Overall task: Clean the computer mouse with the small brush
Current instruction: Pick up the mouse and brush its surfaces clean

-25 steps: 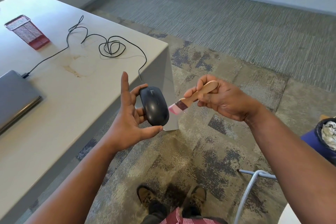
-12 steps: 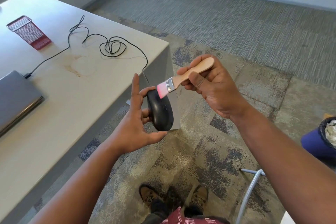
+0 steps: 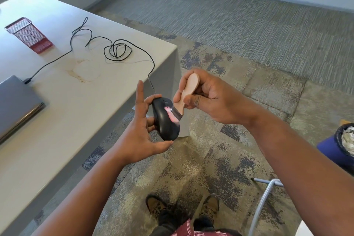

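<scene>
A black wired computer mouse (image 3: 162,122) is held up in the air just off the table corner. My left hand (image 3: 139,130) grips it between thumb and curled fingers, with the index finger sticking straight up. My right hand (image 3: 208,97) grips the wooden handle of a small brush (image 3: 184,94). The brush's pink bristles press on the right side of the mouse's top. The mouse's black cable (image 3: 115,51) runs back over the table in loops.
The white table (image 3: 76,101) on the left carries a closed grey laptop (image 3: 15,101) and a red mesh holder (image 3: 28,34). A bin with a blue body (image 3: 339,145) stands at the right edge. A metal chair frame (image 3: 262,197) and my shoes (image 3: 182,205) are below on the carpet.
My right hand swung the brush from above the mouse's front down onto its right side, handle now pointing up. The left hand kept its hold and turned the mouse slightly.
</scene>
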